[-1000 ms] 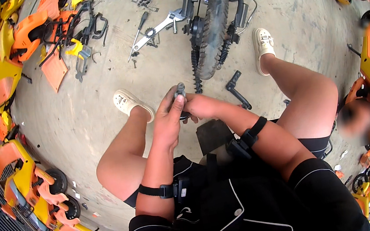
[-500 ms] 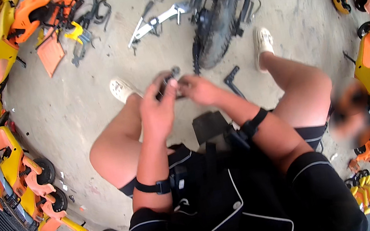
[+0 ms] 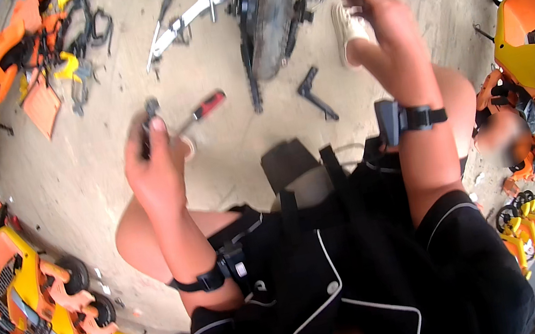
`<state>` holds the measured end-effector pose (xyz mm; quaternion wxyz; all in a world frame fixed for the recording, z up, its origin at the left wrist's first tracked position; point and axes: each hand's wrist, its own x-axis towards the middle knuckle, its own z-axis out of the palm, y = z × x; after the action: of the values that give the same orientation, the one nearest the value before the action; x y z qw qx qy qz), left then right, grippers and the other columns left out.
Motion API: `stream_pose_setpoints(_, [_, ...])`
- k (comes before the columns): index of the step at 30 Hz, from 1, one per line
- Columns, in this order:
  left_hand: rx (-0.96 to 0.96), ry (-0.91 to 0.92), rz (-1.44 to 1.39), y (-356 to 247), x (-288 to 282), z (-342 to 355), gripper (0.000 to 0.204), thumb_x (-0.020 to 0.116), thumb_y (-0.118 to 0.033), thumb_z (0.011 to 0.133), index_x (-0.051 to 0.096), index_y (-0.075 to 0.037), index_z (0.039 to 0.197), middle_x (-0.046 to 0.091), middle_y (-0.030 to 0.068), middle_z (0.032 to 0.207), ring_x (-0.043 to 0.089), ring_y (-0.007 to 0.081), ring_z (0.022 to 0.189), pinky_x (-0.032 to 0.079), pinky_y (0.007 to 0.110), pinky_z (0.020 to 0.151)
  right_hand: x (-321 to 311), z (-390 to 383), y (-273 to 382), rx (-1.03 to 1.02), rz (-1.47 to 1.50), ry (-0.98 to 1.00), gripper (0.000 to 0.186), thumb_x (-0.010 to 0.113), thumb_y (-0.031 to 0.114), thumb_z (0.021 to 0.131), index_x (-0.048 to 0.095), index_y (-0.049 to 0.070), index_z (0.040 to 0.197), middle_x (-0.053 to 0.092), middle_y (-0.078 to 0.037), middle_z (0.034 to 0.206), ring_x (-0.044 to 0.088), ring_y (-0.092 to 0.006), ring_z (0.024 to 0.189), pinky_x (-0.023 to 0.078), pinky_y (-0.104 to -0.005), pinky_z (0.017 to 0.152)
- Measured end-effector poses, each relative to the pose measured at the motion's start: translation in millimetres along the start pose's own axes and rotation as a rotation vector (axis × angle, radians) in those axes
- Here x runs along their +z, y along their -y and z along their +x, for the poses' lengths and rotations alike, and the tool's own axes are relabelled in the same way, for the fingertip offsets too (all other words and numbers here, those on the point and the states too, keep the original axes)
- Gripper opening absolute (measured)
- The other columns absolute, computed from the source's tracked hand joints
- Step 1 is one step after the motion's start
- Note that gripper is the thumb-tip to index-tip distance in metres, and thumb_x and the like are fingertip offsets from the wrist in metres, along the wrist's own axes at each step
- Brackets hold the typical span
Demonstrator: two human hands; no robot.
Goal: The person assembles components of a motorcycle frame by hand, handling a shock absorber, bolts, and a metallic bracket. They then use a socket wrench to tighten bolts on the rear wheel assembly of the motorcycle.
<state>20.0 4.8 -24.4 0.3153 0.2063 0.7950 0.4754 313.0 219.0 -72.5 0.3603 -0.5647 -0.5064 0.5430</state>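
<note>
My left hand (image 3: 150, 151) is closed around a small dark metal piece (image 3: 151, 107) with a rounded top, its lower part hidden by the fingers. A tool with a red-and-black handle (image 3: 207, 105) lies just right of that hand in view; whether my fingers touch its shaft I cannot tell. My right hand (image 3: 373, 4) is raised at upper right, blurred, fingers apart, nothing visible in it, over my white shoe (image 3: 348, 36). Between my hands, a black bent metal arm (image 3: 308, 89) lies on the concrete floor, near the front of a dark two-wheeler's tyre (image 3: 274, 38).
A silver wrench (image 3: 187, 25) and small parts lie left of the tyre. Orange, yellow and black body pieces (image 3: 41, 106) are piled farther left. Rows of yellow-orange vehicles (image 3: 8, 267) line both sides. A dark padded piece (image 3: 288, 163) sits between my thighs.
My hands have separated: the left moved left with the metal piece, the right let go and rose up and right. The red-handled tool has come into view. The view has shifted.
</note>
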Motion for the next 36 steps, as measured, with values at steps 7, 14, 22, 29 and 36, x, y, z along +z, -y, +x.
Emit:
stream_pose_setpoints(7, [0.062, 0.046, -0.125, 14.5, 11.0, -0.1, 0.040, 0.068, -0.024, 0.097, 0.062, 0.005, 0.124, 0.056, 0.0003, 0.092, 0.047, 0.0072, 0.077, 0.041, 0.022, 0.070, -11.6, 34.7, -7.9, 0.226, 0.323, -0.177, 0.023, 0.056, 0.017, 0.095, 0.064, 0.002, 0.111, 0.070, -0.008, 0.098, 0.064, -0.0160, 0.086, 0.049, -0.0287, 0.076])
stream_pose_setpoints(14, [0.100, 0.034, -0.218, -6.4, 11.9, -1.0, 0.041, 0.068, -0.022, 0.096, 0.062, 0.004, 0.127, 0.065, 0.0071, 0.111, 0.056, 0.0128, 0.098, 0.045, 0.026, 0.089, -47.3, -30.8, 169.4, -0.458, 0.318, 0.054, 0.027, 0.057, 0.013, 0.097, 0.061, -0.002, 0.119, 0.068, -0.012, 0.103, 0.063, -0.0160, 0.089, 0.049, -0.0284, 0.080])
stream_pose_setpoints(22, [0.075, 0.048, -0.312, -25.1, 8.2, 19.1, 0.037, 0.065, -0.017, 0.098, 0.060, 0.003, 0.129, 0.062, 0.0053, 0.105, 0.056, 0.0118, 0.095, 0.045, 0.025, 0.084, -100.2, -168.7, 341.4, -1.356, -0.322, 0.148, 0.061, 0.055, 0.031, 0.091, 0.046, -0.005, 0.140, 0.055, -0.025, 0.133, 0.057, -0.0339, 0.115, 0.042, -0.0402, 0.095])
stream_pose_setpoints(29, [0.094, 0.015, -0.341, -22.9, -0.5, 30.9, 0.036, 0.065, -0.019, 0.098, 0.061, 0.002, 0.127, 0.057, 0.0010, 0.093, 0.051, 0.0080, 0.082, 0.042, 0.023, 0.075, -39.6, -118.8, 308.3, -0.660, -0.800, 0.343, 0.033, 0.066, 0.026, 0.093, 0.065, 0.003, 0.116, 0.070, -0.009, 0.099, 0.066, -0.0200, 0.093, 0.052, -0.0346, 0.080])
stream_pose_setpoints(36, [0.018, 0.027, -0.258, -28.0, 8.7, 23.3, 0.041, 0.066, -0.021, 0.098, 0.059, 0.003, 0.131, 0.060, 0.0040, 0.098, 0.053, 0.0098, 0.088, 0.044, 0.024, 0.081, -8.5, -83.8, 267.8, -1.008, -0.516, 0.267, 0.037, 0.076, 0.018, 0.086, 0.065, 0.003, 0.117, 0.068, -0.008, 0.106, 0.064, -0.0184, 0.096, 0.052, -0.0330, 0.085])
